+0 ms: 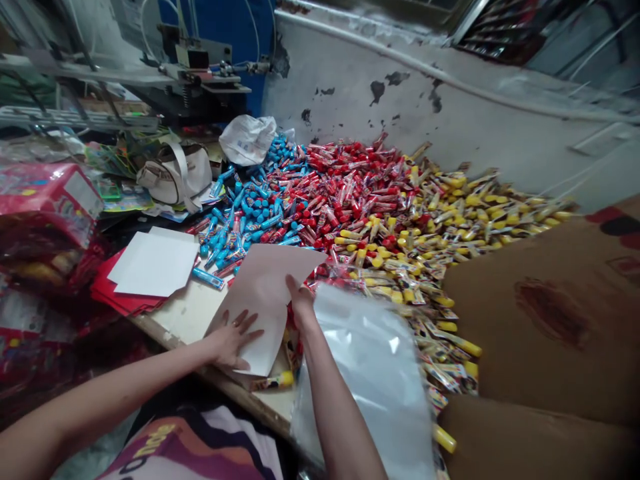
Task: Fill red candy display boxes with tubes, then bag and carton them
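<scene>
A large pale sheet of card (265,280) lies at the front of the table, its far right corner curving up. My left hand (234,341) rests flat on its near left part with the fingers spread. At the sheet's right edge my right hand (301,305) grips it, thumb on top, the other fingers partly hidden. Beneath my right forearm is a stack of clear plastic bags (370,373). A yellow-capped wrapped tube (274,381) lies by the sheet's near edge. Left of the sheet are white cards (155,261) on red ones (113,290).
Heaped against the wall are wrapped tubes with blue (255,207), red (350,180) and yellow caps (475,200). An open cardboard box (550,313) stands at right. A white handbag (175,175), a white plastic bag (247,140) and red packages (50,200) are at left.
</scene>
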The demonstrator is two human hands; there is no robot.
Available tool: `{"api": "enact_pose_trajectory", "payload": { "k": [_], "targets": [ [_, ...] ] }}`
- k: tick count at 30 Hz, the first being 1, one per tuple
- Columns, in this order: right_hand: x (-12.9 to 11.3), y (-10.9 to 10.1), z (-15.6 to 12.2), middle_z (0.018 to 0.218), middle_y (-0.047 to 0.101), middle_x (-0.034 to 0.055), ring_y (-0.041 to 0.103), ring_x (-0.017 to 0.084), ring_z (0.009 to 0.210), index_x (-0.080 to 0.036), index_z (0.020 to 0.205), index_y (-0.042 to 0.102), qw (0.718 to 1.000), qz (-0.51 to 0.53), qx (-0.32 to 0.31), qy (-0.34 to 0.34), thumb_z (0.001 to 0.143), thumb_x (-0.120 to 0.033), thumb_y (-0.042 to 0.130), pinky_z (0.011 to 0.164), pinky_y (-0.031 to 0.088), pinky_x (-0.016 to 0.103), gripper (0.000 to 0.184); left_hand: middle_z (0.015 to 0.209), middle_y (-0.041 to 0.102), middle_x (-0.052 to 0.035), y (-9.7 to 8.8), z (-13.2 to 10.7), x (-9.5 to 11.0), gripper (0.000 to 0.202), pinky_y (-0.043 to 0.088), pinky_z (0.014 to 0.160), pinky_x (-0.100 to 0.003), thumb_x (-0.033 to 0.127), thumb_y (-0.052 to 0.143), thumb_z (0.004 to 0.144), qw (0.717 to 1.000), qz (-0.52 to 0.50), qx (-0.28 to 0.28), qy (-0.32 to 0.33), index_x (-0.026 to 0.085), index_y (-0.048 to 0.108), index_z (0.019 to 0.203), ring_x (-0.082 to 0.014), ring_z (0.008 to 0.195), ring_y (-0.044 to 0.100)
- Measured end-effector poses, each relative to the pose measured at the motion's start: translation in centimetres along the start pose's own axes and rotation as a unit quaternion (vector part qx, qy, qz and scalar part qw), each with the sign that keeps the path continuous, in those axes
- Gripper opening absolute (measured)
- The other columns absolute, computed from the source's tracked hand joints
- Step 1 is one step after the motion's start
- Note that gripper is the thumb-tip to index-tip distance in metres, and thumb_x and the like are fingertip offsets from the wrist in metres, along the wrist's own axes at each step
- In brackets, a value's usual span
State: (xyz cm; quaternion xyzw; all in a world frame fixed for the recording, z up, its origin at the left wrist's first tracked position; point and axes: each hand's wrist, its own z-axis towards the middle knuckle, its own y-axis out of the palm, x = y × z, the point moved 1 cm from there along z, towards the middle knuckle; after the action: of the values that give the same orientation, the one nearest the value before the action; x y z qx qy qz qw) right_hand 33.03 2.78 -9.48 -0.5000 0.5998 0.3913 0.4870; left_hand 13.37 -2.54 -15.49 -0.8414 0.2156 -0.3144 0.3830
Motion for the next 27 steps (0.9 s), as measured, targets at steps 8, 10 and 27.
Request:
{"api": "enact_pose_trajectory", "payload": {
  "k": [8, 10, 27],
  "targets": [
    [-3.0, -1.2, -0.9, 0.113, 0.070, 0.0059, 0.063, 0.026, 0.108, -0.019, 0.114, 0.064, 0.979, 0.091, -0.184, 0.017, 0.071, -0.050, 0.073, 0.096, 0.049, 0.039, 0.054, 0.160, 0.001, -0.0131, 0.5, 1.5, -0.3, 0.098, -0.001, 0.102, -0.076, 0.061, 0.067, 0.068, 0.999, -0.006, 0.030, 0.009, 0.037, 0.019, 0.150, -0.0442, 0.144, -0.001],
    [-2.7, -1.3, -0.7, 0.112, 0.070, 0.0056, 0.063, 0.025, 0.109, -0.020, 0.114, 0.064, 0.975, 0.112, -0.186, 0.051, 0.073, -0.053, 0.071, 0.096, 0.049, 0.039, 0.053, 0.160, 0.000, -0.0129, 0.6, 1.4, -0.4, 0.099, -0.002, 0.103, -0.075, 0.062, 0.066, 0.068, 1.000, -0.007, 0.026, 0.008, 0.037, 0.018, 0.150, -0.0440, 0.144, -0.002],
    [3.5, -2.0, 1.2, 0.089, 0.074, 0.0101, 0.070, 0.026, 0.084, -0.016, 0.103, 0.062, 0.985, 0.103, -0.052, 0.126, 0.072, -0.062, 0.064, 0.072, 0.056, 0.039, 0.056, 0.151, 0.033, -0.0203, -1.5, 0.2, 1.4, 0.071, 0.021, 0.104, -0.070, 0.045, 0.069, 0.074, 0.994, -0.062, 0.087, 0.033, 0.027, 0.045, 0.138, -0.0427, 0.138, 0.029]
  ]
}}
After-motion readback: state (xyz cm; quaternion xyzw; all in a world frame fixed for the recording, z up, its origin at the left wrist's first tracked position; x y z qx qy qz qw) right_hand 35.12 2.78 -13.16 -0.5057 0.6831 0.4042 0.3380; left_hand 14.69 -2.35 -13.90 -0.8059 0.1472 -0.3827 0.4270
